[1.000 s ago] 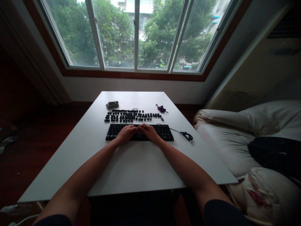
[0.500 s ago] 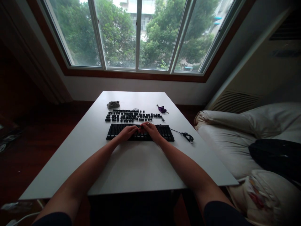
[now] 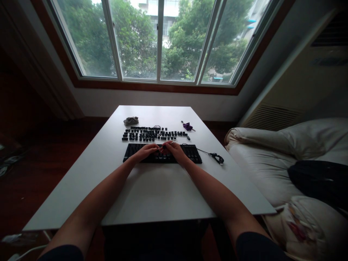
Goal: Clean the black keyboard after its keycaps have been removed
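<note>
A black keyboard (image 3: 196, 155) lies on the white table, with both hands over its middle. The fingers of my left hand (image 3: 146, 151) are closed at the tips around a small dark keycap (image 3: 164, 146), which partly hides between the two hands. My right hand (image 3: 175, 150) is closed too, its fingertips meeting the left ones at the keycap. A thin pale wire tool, by its look a keycap puller (image 3: 174, 142), sticks out of the right hand. Behind the keyboard, loose black keycaps (image 3: 146, 136) stand in rough rows.
The white table (image 3: 157, 195) also bears a grey crumpled cloth (image 3: 131, 120), a purple item with a stick (image 3: 187, 126) and a coiled cable (image 3: 216, 158) at the keyboard's right. A pale sofa (image 3: 252, 163) stands to the right; a window (image 3: 160, 40) lies beyond.
My left hand has shifted slightly left and its fingertips have moved a little. The right hand is nearly still, with more of the pale wire showing.
</note>
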Tool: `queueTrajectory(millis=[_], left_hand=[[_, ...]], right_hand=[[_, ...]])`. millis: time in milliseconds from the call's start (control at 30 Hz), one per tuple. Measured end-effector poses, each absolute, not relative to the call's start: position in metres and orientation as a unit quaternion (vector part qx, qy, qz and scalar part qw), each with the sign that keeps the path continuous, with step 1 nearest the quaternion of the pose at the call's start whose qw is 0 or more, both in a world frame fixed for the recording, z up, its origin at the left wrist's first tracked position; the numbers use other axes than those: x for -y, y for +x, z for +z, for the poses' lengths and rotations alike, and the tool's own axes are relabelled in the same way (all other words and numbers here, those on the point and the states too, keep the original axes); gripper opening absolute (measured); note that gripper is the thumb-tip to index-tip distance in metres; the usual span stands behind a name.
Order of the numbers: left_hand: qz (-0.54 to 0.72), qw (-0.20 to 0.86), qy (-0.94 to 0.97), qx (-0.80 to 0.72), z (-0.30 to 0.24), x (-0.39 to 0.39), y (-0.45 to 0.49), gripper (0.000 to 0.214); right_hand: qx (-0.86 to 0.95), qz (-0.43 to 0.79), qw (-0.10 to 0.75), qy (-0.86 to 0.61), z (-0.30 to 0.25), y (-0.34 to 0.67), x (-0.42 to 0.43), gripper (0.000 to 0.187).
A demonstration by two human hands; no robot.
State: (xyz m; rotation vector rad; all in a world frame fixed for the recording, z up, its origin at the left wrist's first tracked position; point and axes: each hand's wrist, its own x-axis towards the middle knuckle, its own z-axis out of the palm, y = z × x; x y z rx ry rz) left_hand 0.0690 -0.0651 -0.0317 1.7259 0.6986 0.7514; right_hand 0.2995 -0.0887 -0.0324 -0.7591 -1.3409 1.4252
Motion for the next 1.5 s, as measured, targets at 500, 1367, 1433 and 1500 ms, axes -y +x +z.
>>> queueTrajectory(millis=[500, 1367, 1433, 1500], left_hand=[[0.341, 0.392, 0.78, -0.349, -0.05, 0.067, 0.079, 0.034], [0.351, 0.361, 0.786, -0.359, -0.045, 0.073, 0.082, 0.029], [0.355, 0.371, 0.787, -0.342, -0.045, 0.071, 0.081, 0.029], [0.363, 0.374, 0.783, -0.34, -0.045, 0.07, 0.081, 0.027]], right_hand=[[0.549, 0.562, 0.522, -0.333, -0.034, 0.297, 0.086, 0.045], [0.58, 0.509, 0.526, -0.357, -0.042, 0.285, 0.09, 0.043], [0.581, 0.511, 0.525, -0.354, -0.042, 0.285, 0.09, 0.042], [0.583, 0.513, 0.522, -0.353, -0.042, 0.285, 0.091, 0.042]])
